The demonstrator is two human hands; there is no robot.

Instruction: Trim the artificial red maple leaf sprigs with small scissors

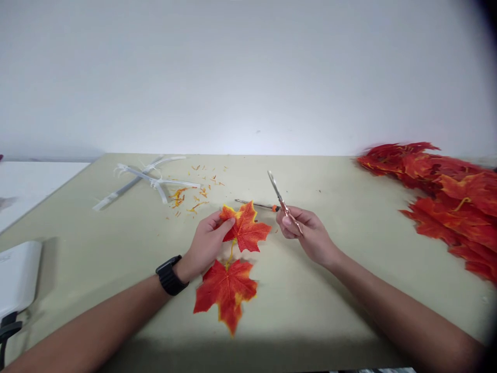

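Note:
My left hand (209,238) pinches a red and yellow artificial maple leaf (248,228) between thumb and fingers, holding it above the table. Just below it, nearer to me, is a second artificial maple leaf (229,290), its yellow stem close under the held one. In my right hand (308,230) is a pair of scissors (277,189) with coppery handles, the blades pointing up and away from me. The fingers are wrapped around the handles, and the blades look closed. Behind the hands lies a thin-shafted screwdriver (254,203) with an orange and black handle, partly hidden by my right hand.
A large pile of red artificial leaves (458,202) covers the table's right side. Clear plastic strips (143,178) lie crossed at the back left, beside scattered yellow and orange clippings (180,197). A white device (19,274) with a black cable sits at the left edge.

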